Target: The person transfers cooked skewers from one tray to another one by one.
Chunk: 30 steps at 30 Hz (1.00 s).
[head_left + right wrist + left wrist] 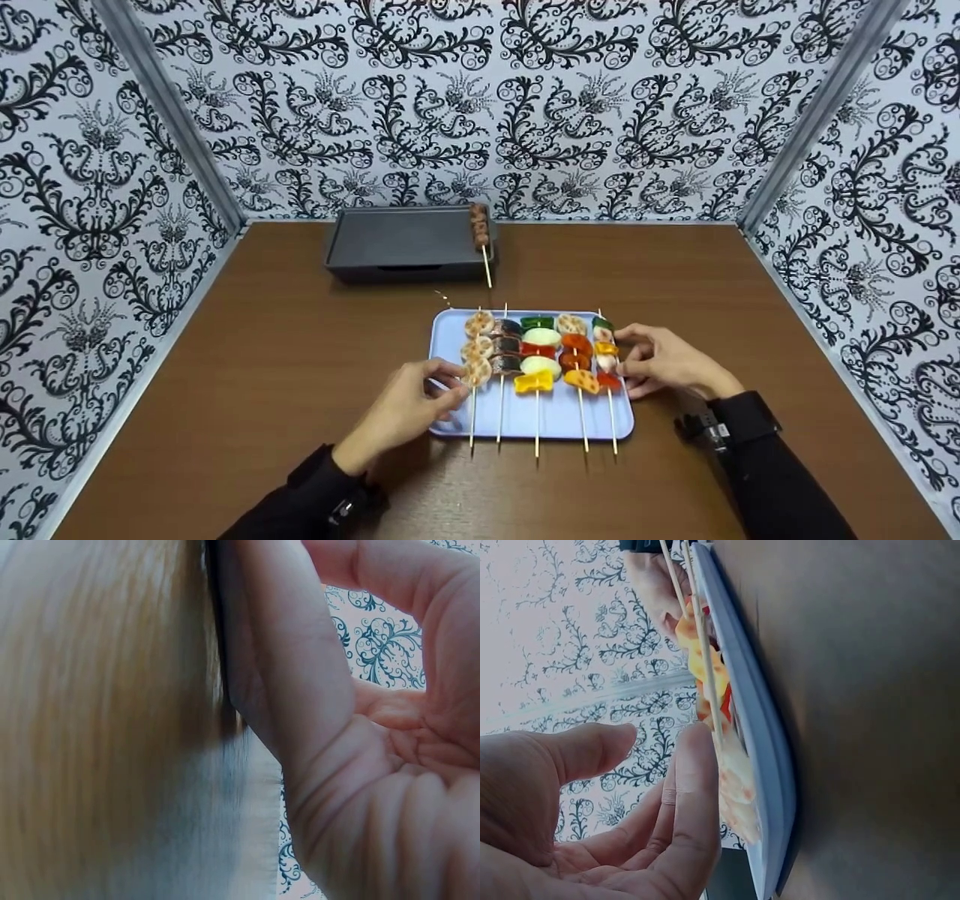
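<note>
A pale blue tray (491,420) holds several skewers side by side, their sticks reaching past its near edge. Leftmost is a skewer of lotus root slices (478,349); beside it lies one with dark-skinned chunks (506,346). A skewer of green, white, red and yellow vegetable pieces (538,351) is in the middle. My left hand (412,397) is at the lotus root skewer; in the left wrist view its thumb and fingers stand apart. My right hand (664,360) is at the tray's right edge, fingertips by the rightmost skewer (604,349); their contact is partly hidden.
A dark grey grill plate (409,236) stands at the back left of the brown table (247,390). One skewer of brown meat pieces (479,225) lies on its right end, the stick pointing forward. Patterned walls (450,90) enclose the table at the back and sides.
</note>
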Each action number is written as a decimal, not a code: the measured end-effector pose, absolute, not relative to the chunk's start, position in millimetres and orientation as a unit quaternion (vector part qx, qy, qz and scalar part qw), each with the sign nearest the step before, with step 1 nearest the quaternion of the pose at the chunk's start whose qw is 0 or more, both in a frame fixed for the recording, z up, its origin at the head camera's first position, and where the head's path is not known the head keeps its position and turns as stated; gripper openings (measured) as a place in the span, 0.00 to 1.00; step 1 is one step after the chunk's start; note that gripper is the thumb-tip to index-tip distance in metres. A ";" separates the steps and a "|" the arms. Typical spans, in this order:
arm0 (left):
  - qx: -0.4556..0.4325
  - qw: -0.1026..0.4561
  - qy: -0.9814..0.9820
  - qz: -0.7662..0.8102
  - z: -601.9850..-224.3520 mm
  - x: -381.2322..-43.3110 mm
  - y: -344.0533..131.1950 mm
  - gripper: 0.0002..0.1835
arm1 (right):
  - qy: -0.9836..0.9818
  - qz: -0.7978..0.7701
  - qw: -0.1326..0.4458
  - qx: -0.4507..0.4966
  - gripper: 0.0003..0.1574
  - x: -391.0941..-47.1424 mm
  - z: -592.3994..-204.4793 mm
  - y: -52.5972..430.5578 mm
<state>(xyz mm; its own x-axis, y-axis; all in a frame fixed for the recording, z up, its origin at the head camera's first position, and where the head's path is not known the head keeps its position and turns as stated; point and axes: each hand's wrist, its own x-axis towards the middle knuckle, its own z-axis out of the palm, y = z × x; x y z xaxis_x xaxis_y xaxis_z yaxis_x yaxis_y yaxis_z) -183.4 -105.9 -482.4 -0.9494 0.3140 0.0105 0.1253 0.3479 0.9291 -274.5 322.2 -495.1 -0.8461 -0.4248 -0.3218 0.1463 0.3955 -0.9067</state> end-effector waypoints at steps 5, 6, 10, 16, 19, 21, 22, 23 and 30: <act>0.127 0.075 0.811 0.566 -481.4 -188.5 -106.8 0.16 | 0.796 -0.539 0.264 -0.083 0.41 -275.4 -495.2 322.8; 0.127 0.072 0.812 0.566 -481.1 -189.4 -107.1 0.16 | 0.796 -0.538 0.265 -0.082 0.41 -275.5 -495.3 322.8; 0.129 0.061 0.820 0.555 -478.2 -192.9 -109.3 0.16 | 0.797 -0.537 0.265 -0.083 0.41 -276.1 -495.5 322.5; 0.129 0.044 0.824 0.550 -468.9 -198.7 -112.3 0.15 | 0.797 -0.537 0.264 -0.084 0.41 -274.4 -494.9 321.4; 0.125 0.038 0.821 0.556 -464.5 -202.9 -113.2 0.14 | 0.795 -0.540 0.264 -0.083 0.41 -273.3 -494.8 321.0; 0.123 0.033 0.820 0.558 -462.2 -206.3 -113.6 0.13 | 0.796 -0.540 0.261 -0.084 0.40 -273.1 -494.6 320.9; 0.121 0.030 0.820 0.558 -460.9 -208.0 -113.6 0.13 | 0.797 -0.540 0.259 -0.084 0.40 -273.1 -494.6 321.0; 0.119 0.027 0.821 0.557 -459.9 -209.8 -113.7 0.13 | 0.797 -0.539 0.259 -0.083 0.39 -273.2 -494.6 321.2; 0.108 0.011 0.831 0.546 -455.7 -222.5 -112.7 0.11 | 0.803 -0.531 0.257 -0.085 0.39 -273.7 -495.5 322.4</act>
